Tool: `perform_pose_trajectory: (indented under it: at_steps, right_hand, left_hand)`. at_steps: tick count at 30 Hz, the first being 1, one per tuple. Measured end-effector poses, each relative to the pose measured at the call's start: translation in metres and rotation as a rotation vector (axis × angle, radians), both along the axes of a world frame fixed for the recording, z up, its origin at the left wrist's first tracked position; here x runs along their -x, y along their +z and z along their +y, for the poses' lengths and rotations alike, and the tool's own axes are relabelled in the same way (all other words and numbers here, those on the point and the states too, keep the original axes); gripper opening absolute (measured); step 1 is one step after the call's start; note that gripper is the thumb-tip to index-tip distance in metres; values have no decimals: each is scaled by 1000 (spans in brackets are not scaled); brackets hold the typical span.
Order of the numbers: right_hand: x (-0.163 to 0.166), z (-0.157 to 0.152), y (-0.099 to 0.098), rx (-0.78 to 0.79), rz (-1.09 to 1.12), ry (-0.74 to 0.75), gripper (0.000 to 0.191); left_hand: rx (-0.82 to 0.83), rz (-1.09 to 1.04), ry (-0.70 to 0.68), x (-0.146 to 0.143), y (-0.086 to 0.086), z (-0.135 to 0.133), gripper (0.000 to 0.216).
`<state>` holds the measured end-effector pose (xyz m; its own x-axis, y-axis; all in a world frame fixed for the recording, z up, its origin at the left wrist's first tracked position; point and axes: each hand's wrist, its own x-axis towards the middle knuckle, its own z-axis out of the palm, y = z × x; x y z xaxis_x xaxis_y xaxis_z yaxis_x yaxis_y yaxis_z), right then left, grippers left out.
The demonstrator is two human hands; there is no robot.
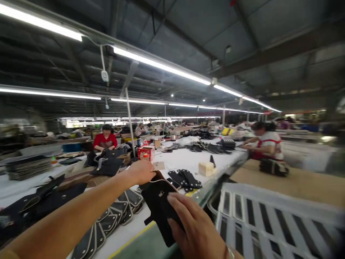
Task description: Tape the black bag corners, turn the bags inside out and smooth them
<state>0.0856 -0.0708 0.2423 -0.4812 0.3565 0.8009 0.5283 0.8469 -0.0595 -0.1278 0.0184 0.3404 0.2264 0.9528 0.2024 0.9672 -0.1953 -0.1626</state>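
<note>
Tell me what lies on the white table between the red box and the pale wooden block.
In the head view, between the red box and the pale wooden block lies a small tan card on bare white table; nothing else sits on that stretch.

Long white worktables (188, 160) under rows of fluorescent tube lights (161, 66); dark girdered ceiling (242, 32) overhead

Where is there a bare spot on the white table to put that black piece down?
The bare patch of white table lies between the red box, the tan block and the far black pieces. Under the left hand and right hand it is crowded with overlapping black pieces.
</note>
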Motion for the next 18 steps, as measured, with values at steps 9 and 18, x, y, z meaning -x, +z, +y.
perform_pose_trajectory:
  at_steps: [9, 18]
  right_hand:
    - [-43, 0, 41, 288, -424, -494, 20]
    - [-86, -11, 34, 174, -562, -594, 17]
  left_hand:
    - [129, 39, -184, -126, -6, -22, 22]
    - [309, -40, -258, -194, -20, -17, 20]
